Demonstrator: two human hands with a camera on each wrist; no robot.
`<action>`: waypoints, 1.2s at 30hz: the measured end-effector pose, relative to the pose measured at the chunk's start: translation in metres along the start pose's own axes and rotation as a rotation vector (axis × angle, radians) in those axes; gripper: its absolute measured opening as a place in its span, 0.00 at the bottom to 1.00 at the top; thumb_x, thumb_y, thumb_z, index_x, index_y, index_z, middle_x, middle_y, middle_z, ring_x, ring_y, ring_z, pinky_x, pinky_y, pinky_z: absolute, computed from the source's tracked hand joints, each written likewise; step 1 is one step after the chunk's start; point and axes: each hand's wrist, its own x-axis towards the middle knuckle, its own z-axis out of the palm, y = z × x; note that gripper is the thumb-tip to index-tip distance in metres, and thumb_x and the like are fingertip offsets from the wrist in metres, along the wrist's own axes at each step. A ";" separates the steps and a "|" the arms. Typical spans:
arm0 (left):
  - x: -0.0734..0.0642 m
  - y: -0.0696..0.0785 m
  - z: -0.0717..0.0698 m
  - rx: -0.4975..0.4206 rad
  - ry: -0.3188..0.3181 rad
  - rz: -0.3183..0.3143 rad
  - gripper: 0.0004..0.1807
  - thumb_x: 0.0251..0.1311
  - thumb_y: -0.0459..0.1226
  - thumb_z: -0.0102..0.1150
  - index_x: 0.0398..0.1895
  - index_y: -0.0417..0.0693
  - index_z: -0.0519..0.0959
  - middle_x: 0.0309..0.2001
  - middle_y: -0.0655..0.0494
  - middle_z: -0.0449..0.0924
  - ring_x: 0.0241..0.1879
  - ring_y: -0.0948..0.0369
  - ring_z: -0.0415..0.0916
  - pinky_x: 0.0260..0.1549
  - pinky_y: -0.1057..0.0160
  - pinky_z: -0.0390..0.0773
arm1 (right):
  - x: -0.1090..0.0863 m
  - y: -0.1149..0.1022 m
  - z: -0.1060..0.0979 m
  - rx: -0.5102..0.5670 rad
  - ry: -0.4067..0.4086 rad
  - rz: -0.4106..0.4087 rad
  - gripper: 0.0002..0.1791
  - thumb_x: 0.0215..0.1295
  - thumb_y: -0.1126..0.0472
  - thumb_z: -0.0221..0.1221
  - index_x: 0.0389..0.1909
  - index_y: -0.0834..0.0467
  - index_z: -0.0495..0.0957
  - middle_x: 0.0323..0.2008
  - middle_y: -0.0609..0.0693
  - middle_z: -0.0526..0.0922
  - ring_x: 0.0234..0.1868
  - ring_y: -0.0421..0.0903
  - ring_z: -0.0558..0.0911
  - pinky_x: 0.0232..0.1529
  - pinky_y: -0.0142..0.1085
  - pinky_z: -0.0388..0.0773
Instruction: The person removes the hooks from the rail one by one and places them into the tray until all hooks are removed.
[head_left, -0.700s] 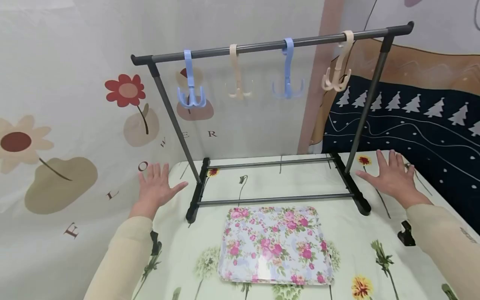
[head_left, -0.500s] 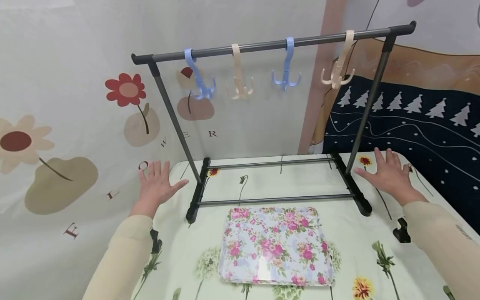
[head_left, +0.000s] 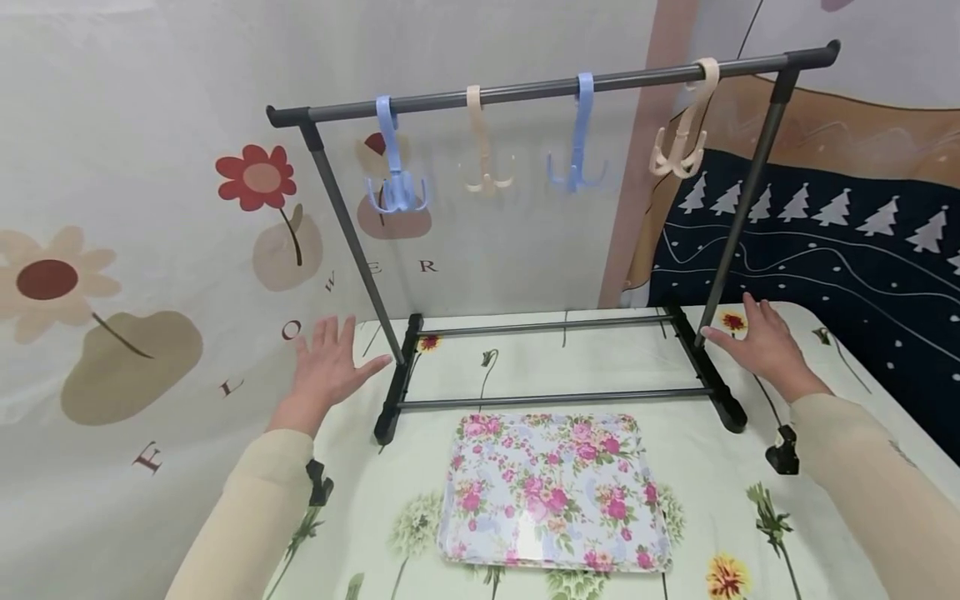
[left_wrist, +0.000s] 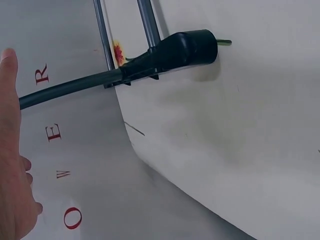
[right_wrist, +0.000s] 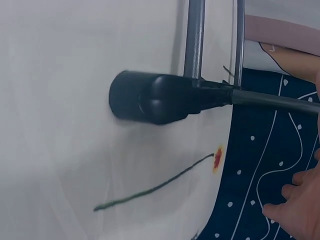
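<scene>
1. Your left hand (head_left: pixel 330 371), fingers straight and thumb stretched out, is held just beside the left upright (head_left: pixel 354 247) of the grey rack (head_left: pixel 555 398).
2. Your right hand (head_left: pixel 765 348), fingers extended, has its thumb by the right upright (head_left: pixel 742 208); whether they touch, you cannot tell.
3. Between your well-parted hands, the rack stands on the flower-print worktop (head_left: pixel 712 483), blue hooks (head_left: pixel 579 137) and beige hooks (head_left: pixel 480 137) alternating along its top bar (head_left: pixel 525 91).
4. Before it lies a flat floral panel (head_left: pixel 555 492).
</scene>
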 end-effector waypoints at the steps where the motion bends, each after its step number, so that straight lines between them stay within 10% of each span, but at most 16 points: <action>1: 0.000 0.002 0.000 -0.007 0.000 0.004 0.59 0.60 0.74 0.41 0.77 0.35 0.46 0.75 0.27 0.41 0.74 0.34 0.37 0.65 0.28 0.37 | 0.001 0.000 0.001 0.015 -0.004 -0.001 0.61 0.67 0.27 0.47 0.75 0.67 0.29 0.72 0.76 0.30 0.72 0.76 0.36 0.63 0.73 0.42; 36: 0.005 0.048 -0.001 -0.270 0.012 0.060 0.52 0.65 0.64 0.51 0.78 0.39 0.46 0.76 0.33 0.47 0.74 0.39 0.44 0.69 0.39 0.50 | 0.022 -0.005 0.035 0.466 0.082 0.118 0.42 0.76 0.44 0.48 0.76 0.68 0.48 0.73 0.72 0.53 0.72 0.69 0.56 0.66 0.61 0.59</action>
